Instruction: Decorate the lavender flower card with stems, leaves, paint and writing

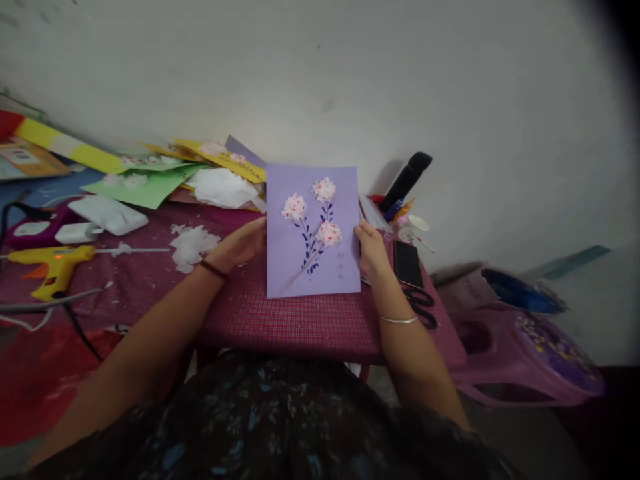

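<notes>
A purple card stands upright above the table, its face toward me. It bears three raised pink-white flowers with red specks, dark blue leaves and a thin brown stem; small marks at its lower right are too faint to read. My left hand grips the card's left edge, its fingertips hidden behind the sheet. On the opposite edge my right hand is closed, with fingers curled at the border. Loose white scraps lie left of my left hand. Beside my right wrist are a dark phone and black-handled scissors.
A yellow glue gun with a lit orange light lies at the left, among cords. Green and yellow flower cards are piled against the wall. A pen holder area with a black object stands right. A pink stool sits beyond the table.
</notes>
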Available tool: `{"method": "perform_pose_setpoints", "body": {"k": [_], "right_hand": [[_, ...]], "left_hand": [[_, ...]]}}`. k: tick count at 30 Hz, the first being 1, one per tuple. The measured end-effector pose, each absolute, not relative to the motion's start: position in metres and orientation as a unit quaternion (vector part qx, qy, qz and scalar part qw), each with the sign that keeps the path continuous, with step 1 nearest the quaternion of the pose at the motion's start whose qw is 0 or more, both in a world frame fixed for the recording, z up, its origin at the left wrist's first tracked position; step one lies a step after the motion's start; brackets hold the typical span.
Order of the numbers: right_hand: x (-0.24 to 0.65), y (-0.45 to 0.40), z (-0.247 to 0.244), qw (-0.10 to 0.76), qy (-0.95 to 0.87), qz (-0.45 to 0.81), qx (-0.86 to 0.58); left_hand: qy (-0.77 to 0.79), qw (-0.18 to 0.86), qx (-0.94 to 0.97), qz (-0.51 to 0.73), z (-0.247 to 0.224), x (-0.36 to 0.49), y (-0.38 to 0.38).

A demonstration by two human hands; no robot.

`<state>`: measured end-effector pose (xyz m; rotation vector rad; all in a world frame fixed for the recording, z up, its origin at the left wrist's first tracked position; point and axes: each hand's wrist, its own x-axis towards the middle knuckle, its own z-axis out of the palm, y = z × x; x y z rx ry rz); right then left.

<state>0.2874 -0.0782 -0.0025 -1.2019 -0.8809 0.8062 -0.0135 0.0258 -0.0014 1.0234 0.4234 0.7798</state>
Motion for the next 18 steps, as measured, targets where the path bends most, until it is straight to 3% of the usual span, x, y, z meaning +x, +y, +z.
{"method": "perform_pose_setpoints", "body": {"k": [4,8,12,18], "right_hand": [[0.278,-0.073,-0.010,0.692,-0.395,0.288,-0.531],[0.278,-0.069,-0.021,0.630,-0.459,0.248,-0.575],[0.285,-0.071,-0.018,0.593,-0.518,0.126,-0.603],[0.266,-0.100,0.024,0.662,-0.518,0.048,-0.539]], "left_hand": [[0.282,0.749,0.513,0.310,-0.011,-0.007,0.018],[0.393,0.669,0.518,0.361,-0.021,0.005,0.019],[0.405,0.640,0.518,0.398,-0.024,0.006,0.024],[0.414,0.646,0.524,0.370,-0.024,0.003,0.025]]}}
